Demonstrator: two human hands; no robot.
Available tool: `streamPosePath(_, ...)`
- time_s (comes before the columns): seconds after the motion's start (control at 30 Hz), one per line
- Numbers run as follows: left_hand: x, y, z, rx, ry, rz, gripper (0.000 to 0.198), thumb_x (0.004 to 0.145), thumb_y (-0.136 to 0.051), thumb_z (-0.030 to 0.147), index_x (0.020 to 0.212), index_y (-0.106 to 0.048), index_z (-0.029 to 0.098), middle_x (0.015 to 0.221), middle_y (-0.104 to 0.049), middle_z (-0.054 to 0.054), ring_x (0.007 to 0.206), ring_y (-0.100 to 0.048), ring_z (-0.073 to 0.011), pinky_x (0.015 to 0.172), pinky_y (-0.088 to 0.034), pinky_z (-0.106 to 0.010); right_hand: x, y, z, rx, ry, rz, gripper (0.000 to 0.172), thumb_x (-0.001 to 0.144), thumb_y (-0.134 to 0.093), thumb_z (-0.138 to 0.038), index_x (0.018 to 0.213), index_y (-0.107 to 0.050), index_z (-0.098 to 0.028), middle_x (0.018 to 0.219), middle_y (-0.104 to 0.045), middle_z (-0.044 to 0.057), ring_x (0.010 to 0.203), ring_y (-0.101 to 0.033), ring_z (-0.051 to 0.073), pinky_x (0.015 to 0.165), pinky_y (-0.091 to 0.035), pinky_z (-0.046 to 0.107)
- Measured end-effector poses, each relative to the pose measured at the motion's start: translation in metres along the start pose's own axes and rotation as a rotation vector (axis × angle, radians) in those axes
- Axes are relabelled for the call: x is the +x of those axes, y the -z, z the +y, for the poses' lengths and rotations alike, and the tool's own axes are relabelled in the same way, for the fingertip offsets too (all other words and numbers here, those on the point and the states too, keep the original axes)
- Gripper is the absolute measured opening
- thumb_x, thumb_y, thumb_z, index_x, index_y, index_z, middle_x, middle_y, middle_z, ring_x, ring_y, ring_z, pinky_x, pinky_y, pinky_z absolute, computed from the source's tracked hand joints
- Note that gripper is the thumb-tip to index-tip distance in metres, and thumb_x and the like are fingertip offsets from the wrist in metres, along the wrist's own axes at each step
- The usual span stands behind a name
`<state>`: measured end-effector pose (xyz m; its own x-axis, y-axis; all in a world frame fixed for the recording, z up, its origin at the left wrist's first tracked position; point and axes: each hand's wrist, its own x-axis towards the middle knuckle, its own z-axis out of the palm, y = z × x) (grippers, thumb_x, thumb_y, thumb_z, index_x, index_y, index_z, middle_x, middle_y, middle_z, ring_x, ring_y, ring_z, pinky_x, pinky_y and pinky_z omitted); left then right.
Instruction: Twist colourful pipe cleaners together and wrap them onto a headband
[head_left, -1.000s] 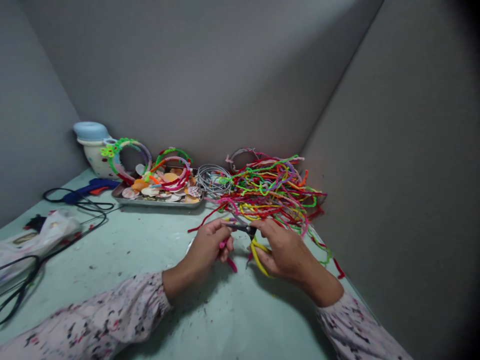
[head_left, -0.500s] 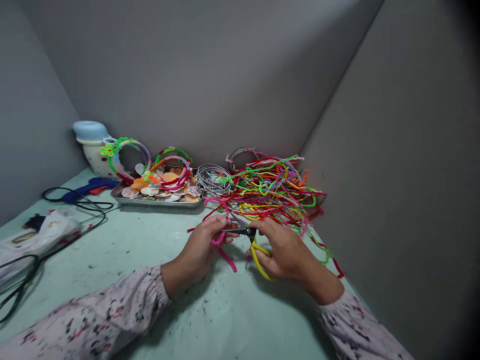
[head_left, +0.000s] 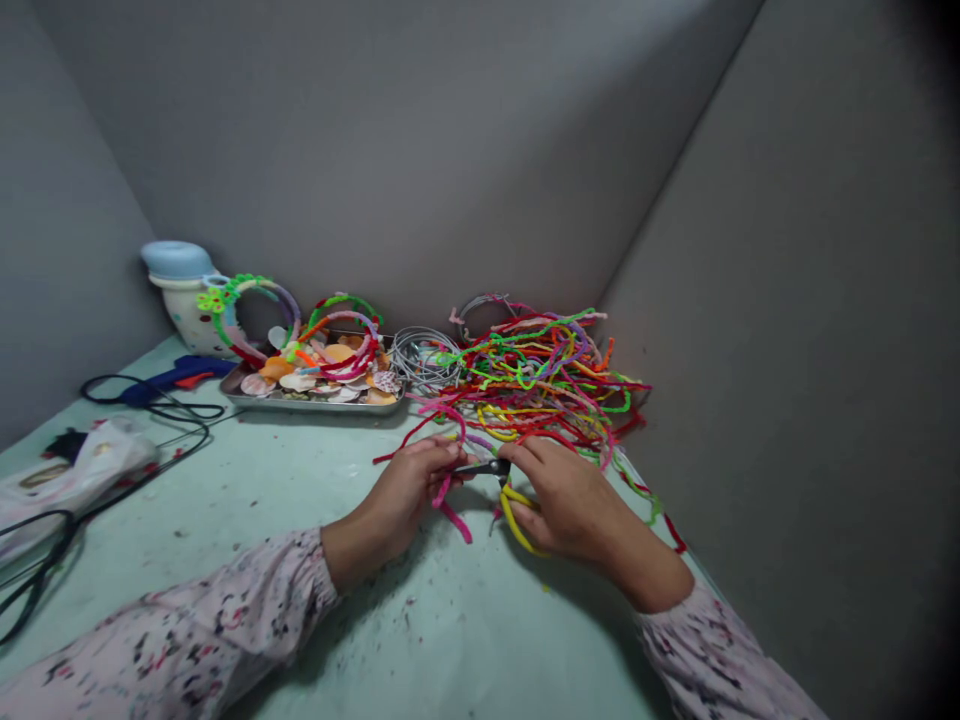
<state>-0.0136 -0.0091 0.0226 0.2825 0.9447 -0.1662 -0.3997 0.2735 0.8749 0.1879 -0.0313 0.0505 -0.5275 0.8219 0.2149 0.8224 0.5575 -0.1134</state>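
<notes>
Between the fingers of my left hand [head_left: 401, 500] is a bent pink pipe cleaner [head_left: 442, 492], one end curling up past the fingertips and part of it hanging below. My right hand [head_left: 566, 500] grips a pair of scissors [head_left: 517, 525] with yellow handles and dark blades. The blades point left, closed together or nearly so, and reach the pink pipe cleaner at my left fingertips. Another short pink piece [head_left: 456, 524] shows just under my left hand. Whether it is joined to the held one I cannot tell.
Behind my hands lies a tangled heap of coloured pipe cleaners [head_left: 540, 370] beside coiled grey wire [head_left: 427, 358]. A metal tray [head_left: 315, 405] holds shells and wrapped rings. Farther left are a blue glue gun [head_left: 176, 378], its black cable, a plastic bag [head_left: 105, 460] and a light-blue-lidded container [head_left: 187, 300].
The scissor blades have gone from spread apart to closed on the pink pipe cleaner. Its upper loop has shifted slightly right. Both hands have barely moved.
</notes>
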Motion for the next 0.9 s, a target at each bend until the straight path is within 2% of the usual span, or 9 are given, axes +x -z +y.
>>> streamPosePath(0.13,0.004,0.004,-0.006,0.047,0.003,-0.026,0.006,0.073,-0.064,0.017,0.078,-0.064,0.013,0.084,-0.066,-0.007,0.076,-0.061,-0.0145,0.061,-0.044,-0.021,-0.001,0.003,-0.003,-0.005,-0.015,-0.030,0.041,0.078,-0.059,-0.026,0.118,-0.051,-0.020,0.103,-0.058,0.009,0.097,-0.054,0.024,0.083,-0.044,0.036)
streamPosePath(0.33,0.005,0.008,-0.010,0.135,0.043,-0.083,0.014,0.073,-0.068,0.026,0.078,-0.066,0.014,0.081,-0.065,-0.006,0.070,-0.057,-0.0129,0.057,-0.040,-0.021,-0.004,0.005,-0.006,-0.005,-0.021,-0.066,0.037,0.081,-0.057,-0.030,0.116,-0.051,-0.020,0.102,-0.058,0.008,0.094,-0.054,0.022,0.081,-0.042,0.034)
streamPosePath(0.5,0.005,0.012,-0.013,0.197,0.065,-0.102,0.014,0.074,-0.067,0.026,0.079,-0.067,0.013,0.069,-0.059,-0.002,0.057,-0.047,-0.0089,0.052,-0.033,-0.022,-0.005,0.007,-0.009,-0.009,-0.040,-0.121,0.032,0.083,-0.054,-0.033,0.113,-0.053,-0.021,0.100,-0.059,0.007,0.093,-0.054,0.022,0.078,-0.041,0.032)
streamPosePath(0.63,0.005,0.012,-0.014,0.253,0.062,-0.071,0.014,0.075,-0.066,0.028,0.075,-0.065,0.014,0.062,-0.053,0.001,0.053,-0.042,-0.0079,0.050,-0.031,-0.022,-0.006,0.010,-0.012,-0.003,-0.052,-0.158,0.032,0.081,-0.056,-0.033,0.111,-0.054,-0.021,0.100,-0.060,0.007,0.091,-0.055,0.022,0.077,-0.040,0.031)
streamPosePath(0.9,0.006,0.008,-0.008,0.159,0.020,0.049,0.013,0.075,-0.062,0.024,0.076,-0.065,0.011,0.079,-0.063,-0.007,0.071,-0.056,-0.0128,0.062,-0.040,-0.023,-0.010,0.017,-0.008,0.014,-0.097,-0.153,0.039,0.083,-0.054,-0.032,0.120,-0.052,-0.020,0.104,-0.061,0.009,0.098,-0.057,0.023,0.083,-0.041,0.033)
